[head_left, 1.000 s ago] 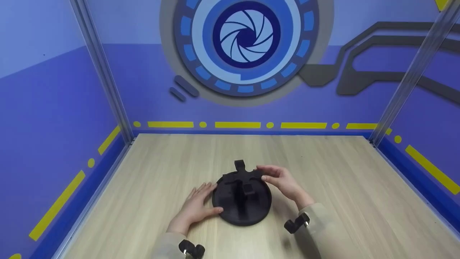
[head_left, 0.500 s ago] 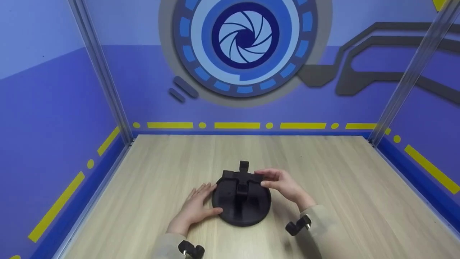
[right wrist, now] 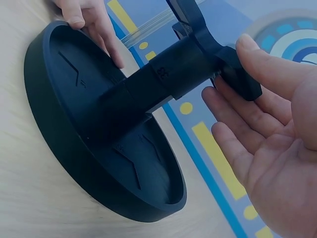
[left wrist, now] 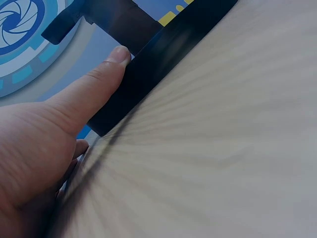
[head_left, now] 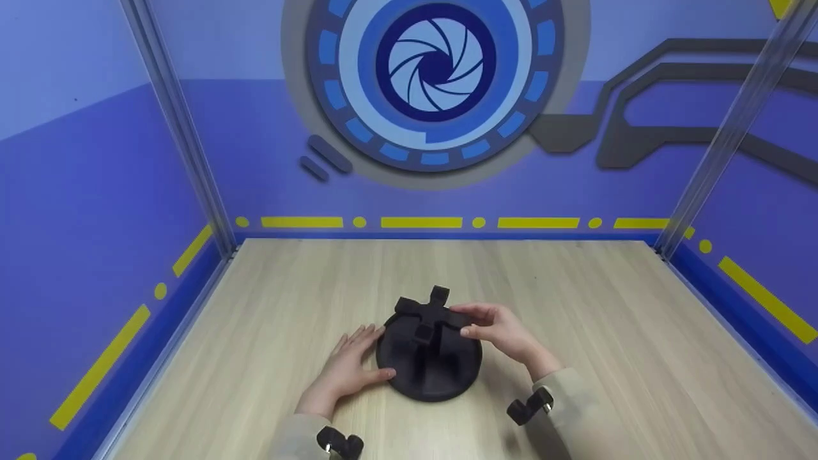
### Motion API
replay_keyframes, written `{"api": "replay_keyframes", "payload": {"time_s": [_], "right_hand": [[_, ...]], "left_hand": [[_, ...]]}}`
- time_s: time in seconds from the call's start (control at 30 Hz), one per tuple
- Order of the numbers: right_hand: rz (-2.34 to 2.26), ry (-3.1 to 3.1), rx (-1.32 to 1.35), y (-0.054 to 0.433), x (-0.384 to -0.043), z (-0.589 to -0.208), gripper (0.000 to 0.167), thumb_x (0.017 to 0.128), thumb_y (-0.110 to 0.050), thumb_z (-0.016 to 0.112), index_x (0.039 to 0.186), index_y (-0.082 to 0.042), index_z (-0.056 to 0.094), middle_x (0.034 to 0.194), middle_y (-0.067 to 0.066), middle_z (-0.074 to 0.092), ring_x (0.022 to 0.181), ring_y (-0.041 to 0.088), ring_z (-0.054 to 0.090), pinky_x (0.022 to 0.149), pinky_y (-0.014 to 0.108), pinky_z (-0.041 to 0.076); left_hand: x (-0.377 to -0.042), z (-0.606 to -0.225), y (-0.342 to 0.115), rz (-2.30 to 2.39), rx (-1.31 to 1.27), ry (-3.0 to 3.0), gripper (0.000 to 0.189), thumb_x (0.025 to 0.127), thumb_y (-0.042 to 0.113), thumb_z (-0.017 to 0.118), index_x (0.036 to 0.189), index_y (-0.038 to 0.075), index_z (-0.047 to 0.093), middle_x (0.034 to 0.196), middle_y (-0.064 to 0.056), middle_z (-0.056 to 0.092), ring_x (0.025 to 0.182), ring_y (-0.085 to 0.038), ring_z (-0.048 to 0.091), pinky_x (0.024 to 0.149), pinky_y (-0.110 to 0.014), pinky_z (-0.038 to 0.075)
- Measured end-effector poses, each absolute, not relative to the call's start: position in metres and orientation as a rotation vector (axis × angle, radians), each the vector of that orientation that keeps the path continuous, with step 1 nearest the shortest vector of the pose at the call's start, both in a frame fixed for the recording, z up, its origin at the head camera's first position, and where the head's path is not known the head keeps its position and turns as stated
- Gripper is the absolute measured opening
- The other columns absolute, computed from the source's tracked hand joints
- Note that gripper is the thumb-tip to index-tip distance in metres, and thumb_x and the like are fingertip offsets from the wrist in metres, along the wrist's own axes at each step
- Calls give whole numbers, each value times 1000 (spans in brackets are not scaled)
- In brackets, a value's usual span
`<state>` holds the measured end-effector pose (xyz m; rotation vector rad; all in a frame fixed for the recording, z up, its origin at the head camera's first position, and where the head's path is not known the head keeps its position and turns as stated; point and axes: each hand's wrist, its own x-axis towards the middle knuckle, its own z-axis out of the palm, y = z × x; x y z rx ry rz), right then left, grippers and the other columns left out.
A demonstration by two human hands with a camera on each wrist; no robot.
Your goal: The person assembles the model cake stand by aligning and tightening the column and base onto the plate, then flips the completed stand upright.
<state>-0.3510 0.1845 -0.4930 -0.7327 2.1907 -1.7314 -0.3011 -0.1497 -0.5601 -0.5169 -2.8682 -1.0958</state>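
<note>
A black round base (head_left: 429, 386) with a raised rim rests on the table. From its middle rises a thick post (right wrist: 161, 74), topped by a black cross-shaped piece (head_left: 434, 313) with stubby arms. My left hand (head_left: 350, 365) holds the left side of the base, thumb on the near rim and fingers farther along it. With thumb and fingers, my right hand (head_left: 501, 329) pinches the right arm of the cross. In the right wrist view, that thumb (right wrist: 247, 44) lies over the arm's end, with the other fingers below. Raised marks show inside the base.
The pale wood table (head_left: 287, 275) ends at a blue back wall (head_left: 268, 147). Side walls with yellow dashes and metal posts (head_left: 182, 121) enclose it left and right. Each forearm wears a black wrist mount (head_left: 530, 406).
The cross-shaped top has turned clockwise seen from above: its far arm moved right, its near arm left. My right hand shifted slightly toward me with it. Base and left hand stayed put.
</note>
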Motion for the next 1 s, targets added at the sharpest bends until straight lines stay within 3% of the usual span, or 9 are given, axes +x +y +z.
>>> {"api": "replay_keyframes", "payload": {"time_s": [0.43, 0.7, 1.0], "right_hand": [[-1798, 2190, -704, 177, -338, -492, 51, 89, -3, 77, 136, 9, 60, 130, 13, 71, 104, 1, 70, 86, 15, 59], [-1781, 2259, -640, 170, -328, -490, 53, 88, -3, 79, 136, 9, 60, 133, 25, 66, 99, 0, 68, 85, 15, 60], [-1790, 2358, -658, 161, -319, -492, 52, 87, -4, 80, 134, 9, 62, 132, 29, 66, 97, -3, 67, 85, 13, 58]], "left_hand": [[-301, -559, -149, -1091, -531, -2853, 94, 82, 56, 79, 156, 9, 44, 164, -25, 35, 155, -45, 28, 131, -64, 12], [-301, -559, -150, -1095, -530, -2858, 95, 83, 57, 79, 156, 9, 43, 165, -25, 34, 156, -45, 27, 131, -64, 11], [-301, -559, -150, -1112, -530, -2862, 96, 83, 57, 79, 157, 9, 42, 165, -24, 33, 156, -45, 26, 131, -64, 10]]}}
